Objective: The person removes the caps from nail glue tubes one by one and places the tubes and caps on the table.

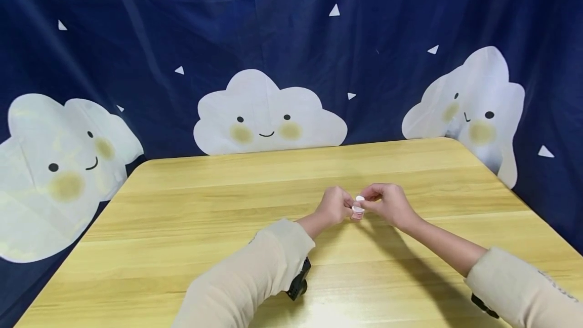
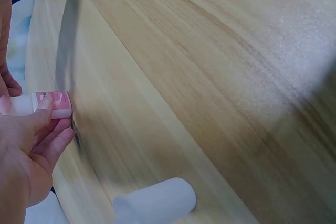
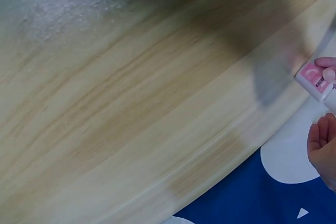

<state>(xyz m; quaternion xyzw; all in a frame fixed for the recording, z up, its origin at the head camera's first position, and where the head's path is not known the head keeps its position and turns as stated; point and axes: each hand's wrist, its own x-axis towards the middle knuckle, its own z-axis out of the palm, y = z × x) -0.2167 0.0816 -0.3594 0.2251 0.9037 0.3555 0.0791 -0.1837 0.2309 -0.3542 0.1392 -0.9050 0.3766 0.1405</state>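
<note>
Above the far right half of the table, my left hand grips a small white bottle with a pink label. In the left wrist view its thumb lies on the label of the bottle. My right hand is at the bottle's top, with thumb and fingertips pinching a small white cap. In the right wrist view the bottle and the curled right fingers show at the right edge. The fingertips partly hide the cap.
A white cylinder shows at the bottom of the left wrist view; the head view does not show it. The wooden table has rounded far corners. A dark blue curtain with white clouds hangs behind it.
</note>
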